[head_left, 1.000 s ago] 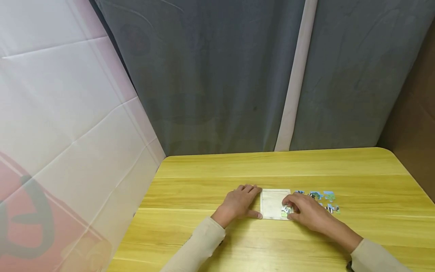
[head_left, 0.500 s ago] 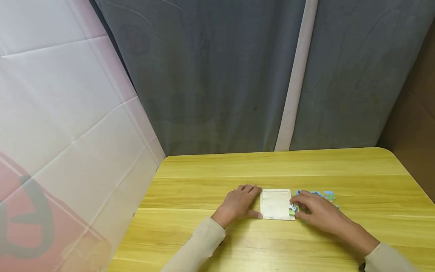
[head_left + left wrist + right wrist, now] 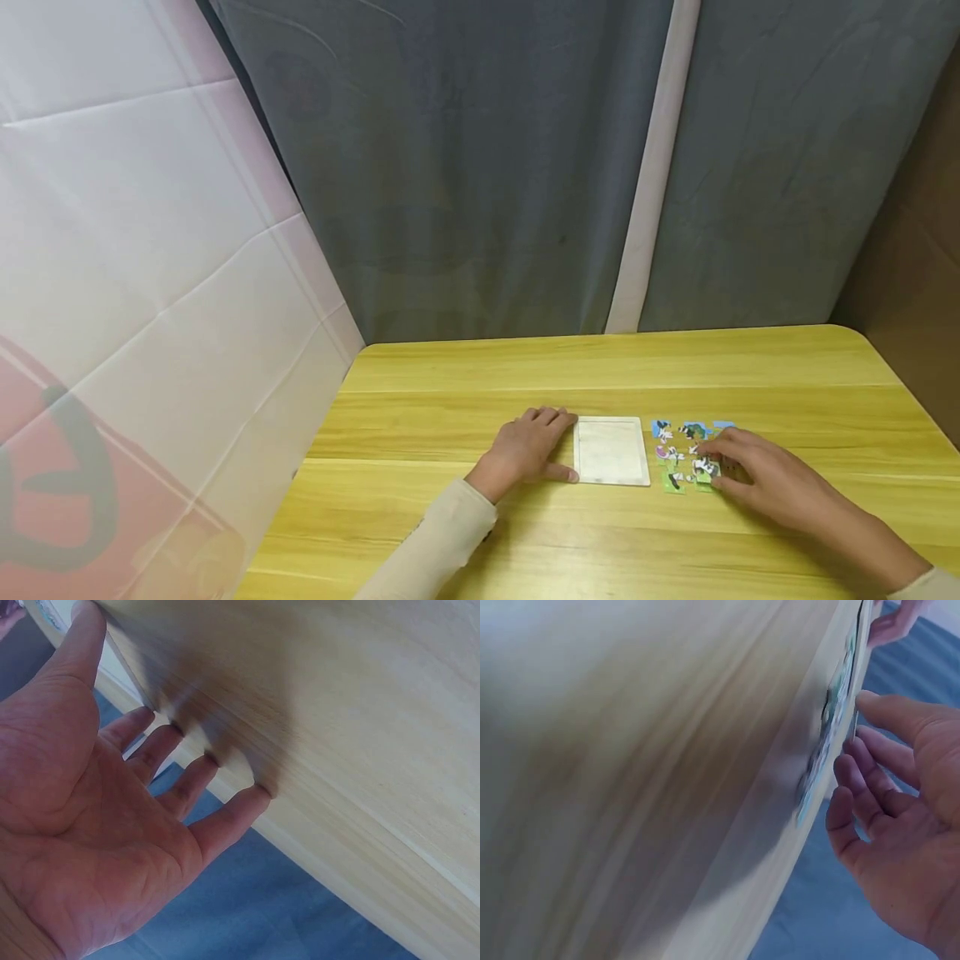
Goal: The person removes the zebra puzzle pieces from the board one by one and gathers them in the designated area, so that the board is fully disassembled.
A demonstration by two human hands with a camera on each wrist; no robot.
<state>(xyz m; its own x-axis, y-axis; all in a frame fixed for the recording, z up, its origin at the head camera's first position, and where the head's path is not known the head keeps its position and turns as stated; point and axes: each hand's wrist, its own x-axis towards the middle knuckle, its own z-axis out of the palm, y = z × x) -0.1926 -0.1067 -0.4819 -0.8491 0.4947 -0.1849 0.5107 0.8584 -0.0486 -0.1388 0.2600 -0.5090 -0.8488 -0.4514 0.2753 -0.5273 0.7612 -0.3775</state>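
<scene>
At the left edge of a pale square puzzle tray [image 3: 611, 452], my left hand [image 3: 525, 446] rests with its thumb and fingertips spread against the side. Its spread palm [image 3: 97, 817] fills much of the left wrist view. My right hand [image 3: 780, 483] pinches a puzzle piece [image 3: 706, 470] with black, white and green print, over the loose pieces right of the tray. In the right wrist view the held piece shows only as a thin edge between thumb and finger. Loose puzzle pieces [image 3: 673, 482] lie in rough rows; the right hand covers some of them.
The wooden table [image 3: 480, 375] extends around the tray and pieces. Behind it hangs a grey curtain [image 3: 480, 167] with a pale vertical strip. A white printed sheet [image 3: 150, 250] stands at the left, and a brown panel [image 3: 915, 250] at the right.
My right hand has carried the puzzle piece rightward, from over the tray to above the loose pieces. The tray's inside now shows bare. My left hand stays put.
</scene>
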